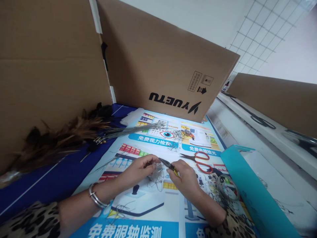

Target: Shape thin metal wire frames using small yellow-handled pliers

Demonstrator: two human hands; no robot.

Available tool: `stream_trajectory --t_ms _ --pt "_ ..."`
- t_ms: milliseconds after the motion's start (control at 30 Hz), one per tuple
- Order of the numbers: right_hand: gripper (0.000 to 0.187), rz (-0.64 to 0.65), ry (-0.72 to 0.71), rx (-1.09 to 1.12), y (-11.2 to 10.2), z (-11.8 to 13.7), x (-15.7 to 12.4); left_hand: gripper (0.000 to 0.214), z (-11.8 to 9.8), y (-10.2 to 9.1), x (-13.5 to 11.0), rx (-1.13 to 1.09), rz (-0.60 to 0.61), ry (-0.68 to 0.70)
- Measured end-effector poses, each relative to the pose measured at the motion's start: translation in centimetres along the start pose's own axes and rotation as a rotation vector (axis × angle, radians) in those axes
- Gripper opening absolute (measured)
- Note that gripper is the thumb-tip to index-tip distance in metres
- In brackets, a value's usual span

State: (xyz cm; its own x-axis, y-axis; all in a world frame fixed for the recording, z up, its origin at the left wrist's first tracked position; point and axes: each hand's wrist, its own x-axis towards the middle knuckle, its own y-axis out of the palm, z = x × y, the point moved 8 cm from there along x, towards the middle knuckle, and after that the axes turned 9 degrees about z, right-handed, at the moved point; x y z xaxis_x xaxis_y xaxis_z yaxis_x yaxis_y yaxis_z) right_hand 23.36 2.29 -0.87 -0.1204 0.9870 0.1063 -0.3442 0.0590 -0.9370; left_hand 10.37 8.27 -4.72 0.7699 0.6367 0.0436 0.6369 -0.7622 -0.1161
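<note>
My left hand (146, 165) is closed, its fingers pinching a tangle of thin wire (158, 177) whose loops hang below the fingertips. In my right hand (184, 177) is a pair of pliers (167, 163) with dark jaws and yellow handles. The jaws point left and reach the wire at my left fingertips; whether they are clamped on it I cannot tell. Just beyond my right hand lie scissors (201, 160) with red handles. A coil of wire (229, 187) and loose wire pieces are right of my right forearm.
A printed poster (170, 211) covers the table. Long thin wires (133, 130) and brown and black feathers (66, 135) lie at the left. Cardboard panels (158, 59) stand behind, and a teal box (255, 188) stands at the right. Small wire bits (122, 210) lie near the front.
</note>
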Motion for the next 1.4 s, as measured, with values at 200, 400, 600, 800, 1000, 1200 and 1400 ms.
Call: stream_trajectory --t_ms 200,400,600,800,1000,1200,1400 --pt "0.011 -0.003 0.0 0.044 0.2 -0.2 0.0 0.017 0.3 -0.1 0.0 0.032 0.018 -0.006" --pt "0.01 -0.019 -0.015 0.086 0.1 -0.3 0.1 0.023 0.1 -0.3 0.0 0.061 0.025 0.01" --pt "0.01 -0.026 -0.018 0.109 0.2 -0.2 0.0 0.019 -0.4 -0.6 -0.1 0.124 -0.03 0.04" --pt "0.01 -0.038 -0.015 0.141 0.2 -0.4 0.1 0.015 -1.3 -1.2 -0.2 0.224 -0.096 0.046" --pt "0.01 -0.039 -0.005 0.165 0.3 -0.5 0.1 0.015 -0.8 -1.4 -0.2 0.291 -0.12 -0.013" --pt "0.009 -0.033 0.005 0.178 0.5 -0.5 0.0 0.016 -1.7 -1.6 -0.3 0.39 -0.167 0.04" --pt "0.01 -0.054 0.02 0.192 0.6 -0.8 0.1 0.017 -1.6 -1.0 -0.4 0.384 -0.109 -0.022"
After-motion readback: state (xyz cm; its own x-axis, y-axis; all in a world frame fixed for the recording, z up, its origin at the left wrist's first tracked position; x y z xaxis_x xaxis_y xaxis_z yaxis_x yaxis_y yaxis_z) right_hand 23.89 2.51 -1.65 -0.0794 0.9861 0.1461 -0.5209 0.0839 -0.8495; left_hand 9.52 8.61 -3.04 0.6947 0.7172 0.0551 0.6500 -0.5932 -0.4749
